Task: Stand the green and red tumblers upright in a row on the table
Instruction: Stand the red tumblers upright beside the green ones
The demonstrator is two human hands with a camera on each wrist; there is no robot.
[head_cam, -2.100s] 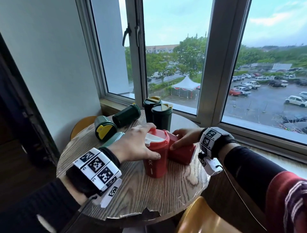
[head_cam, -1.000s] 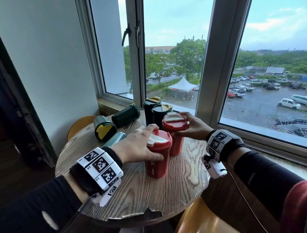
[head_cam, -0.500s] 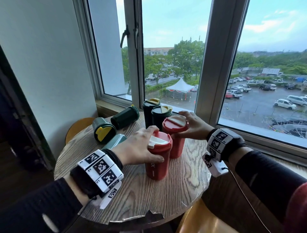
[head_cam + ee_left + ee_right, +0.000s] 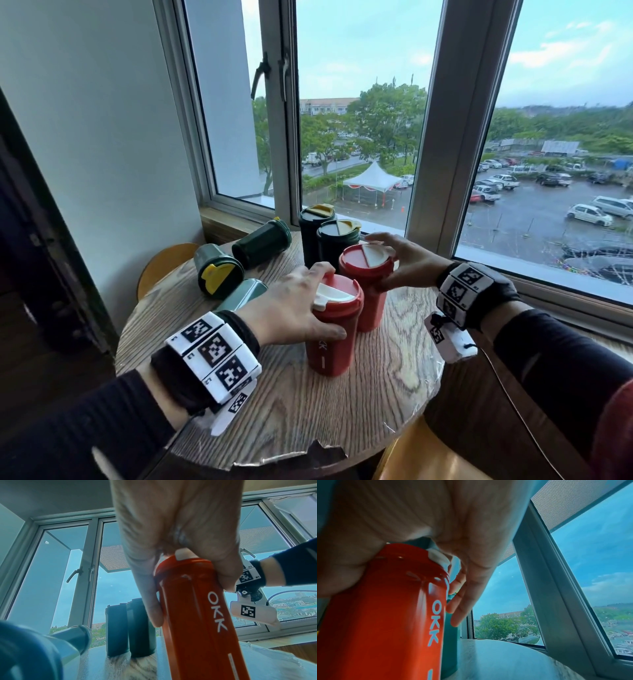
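Two red tumblers stand upright side by side on the round wooden table [image 4: 274,411]. My left hand [image 4: 320,301] grips the lid end of the near red tumbler [image 4: 330,346] [image 4: 197,615]. My right hand [image 4: 387,260] hovers over the far red tumbler [image 4: 370,294] [image 4: 385,615], thumb on its side, fingers [image 4: 462,601] straight and off the lid. Two dark green tumblers [image 4: 317,229] [image 4: 337,240] stand upright behind the red ones. Two more dark green ones [image 4: 262,243] [image 4: 219,272] lie on their sides at the left. A pale green tumbler [image 4: 245,298] lies partly hidden behind my left hand.
The window sill [image 4: 565,291] and frame [image 4: 431,171] run close behind the table. A white wall [image 4: 102,137] stands to the left. Yellow chair seats show at the far left [image 4: 164,263] and under the table's near edge [image 4: 428,455].
My right hand lifted the second red tumbler from lying on its side, stood it beside the first, and its fingers have now loosened from the lid. My left hand kept its hold.
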